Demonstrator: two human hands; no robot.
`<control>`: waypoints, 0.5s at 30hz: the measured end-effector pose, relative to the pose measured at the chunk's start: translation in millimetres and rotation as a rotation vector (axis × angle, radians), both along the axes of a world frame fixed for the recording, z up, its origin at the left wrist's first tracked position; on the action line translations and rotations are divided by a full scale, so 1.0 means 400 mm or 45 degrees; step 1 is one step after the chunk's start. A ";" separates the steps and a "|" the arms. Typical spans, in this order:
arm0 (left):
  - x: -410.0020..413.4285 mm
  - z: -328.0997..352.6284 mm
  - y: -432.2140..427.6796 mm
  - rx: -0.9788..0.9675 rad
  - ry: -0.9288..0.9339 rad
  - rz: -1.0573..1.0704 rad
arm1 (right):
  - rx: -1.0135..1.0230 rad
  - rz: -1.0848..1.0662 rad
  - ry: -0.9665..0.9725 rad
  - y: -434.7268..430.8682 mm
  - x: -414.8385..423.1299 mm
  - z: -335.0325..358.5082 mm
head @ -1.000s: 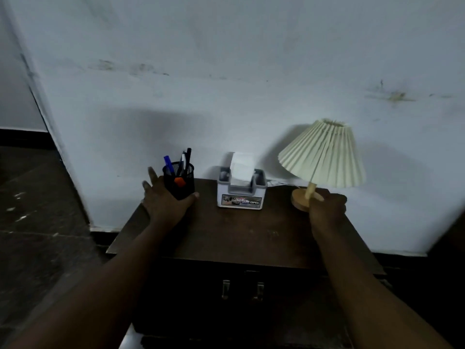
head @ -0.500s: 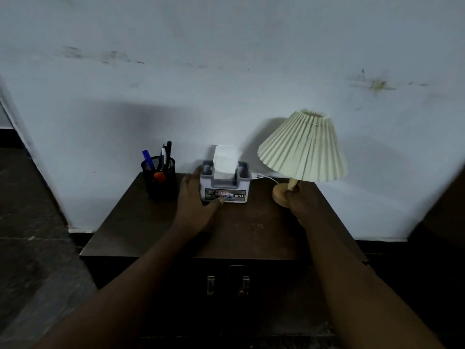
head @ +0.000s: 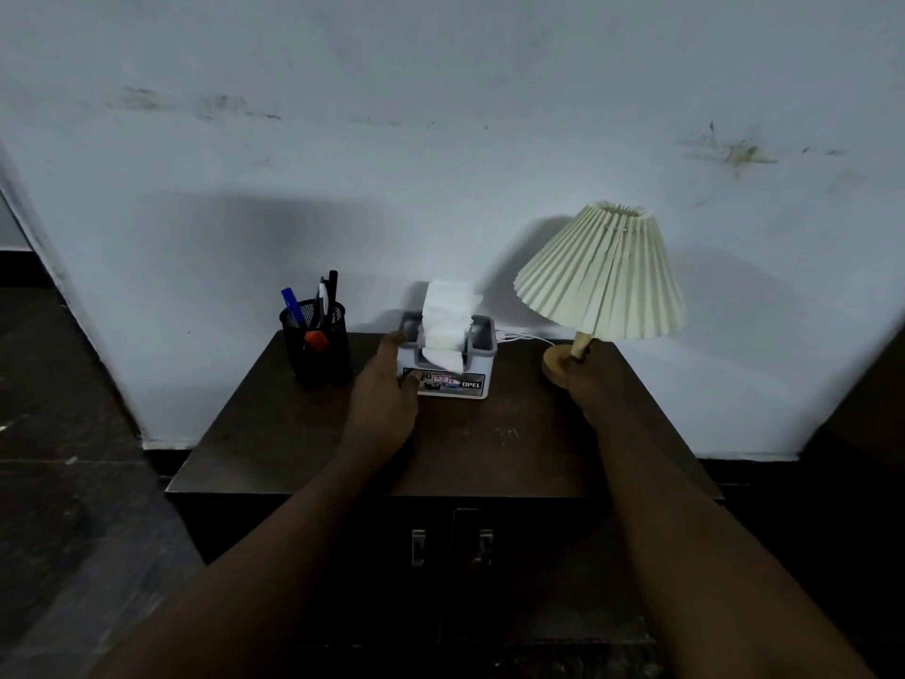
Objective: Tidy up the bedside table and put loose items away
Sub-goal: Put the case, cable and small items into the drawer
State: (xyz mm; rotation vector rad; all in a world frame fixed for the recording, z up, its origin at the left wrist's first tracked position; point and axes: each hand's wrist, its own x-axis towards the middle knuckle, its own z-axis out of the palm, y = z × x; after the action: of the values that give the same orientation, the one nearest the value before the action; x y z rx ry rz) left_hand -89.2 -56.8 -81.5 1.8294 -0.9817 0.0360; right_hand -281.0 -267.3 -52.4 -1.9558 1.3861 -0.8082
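Note:
A dark wooden bedside table (head: 303, 433) stands against the wall. On its back edge a black mesh pen holder (head: 316, 347) with several pens stands at the left. A white and grey tissue box (head: 460, 370) with white tissue sticking up sits in the middle. My left hand (head: 387, 389) grips the box's left side, thumb on its front face. At the right stands a small lamp with a cream pleated shade (head: 605, 274) on a round wooden base (head: 556, 362). My right hand (head: 595, 379) holds the lamp at its base and stem.
A white cable (head: 521, 337) runs along the wall from the tissue box towards the lamp. Two cabinet doors with metal handles (head: 418, 546) are below the tabletop. Dark tiled floor (head: 63, 482) lies to the left, and the pale wall is right behind the items.
My left hand left the pen holder, moved right and took hold of the tissue box. My right hand stayed on the lamp's base. The camera view shifted left.

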 end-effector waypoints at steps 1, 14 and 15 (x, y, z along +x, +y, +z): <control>-0.003 -0.002 0.000 0.003 -0.023 0.009 | 0.000 -0.003 -0.034 -0.001 0.004 -0.005; -0.011 0.002 0.010 -0.026 -0.019 -0.024 | -0.567 0.016 -0.248 0.339 0.145 0.012; -0.009 0.005 0.011 -0.055 -0.024 -0.042 | -0.735 0.160 -0.100 0.346 0.151 0.013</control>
State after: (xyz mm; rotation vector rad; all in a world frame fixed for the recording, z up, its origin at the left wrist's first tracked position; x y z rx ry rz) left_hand -93.0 -52.3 -79.3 1.7760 -1.0164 0.0542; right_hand -220.6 -129.1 -47.1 -2.3734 1.0404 -1.3162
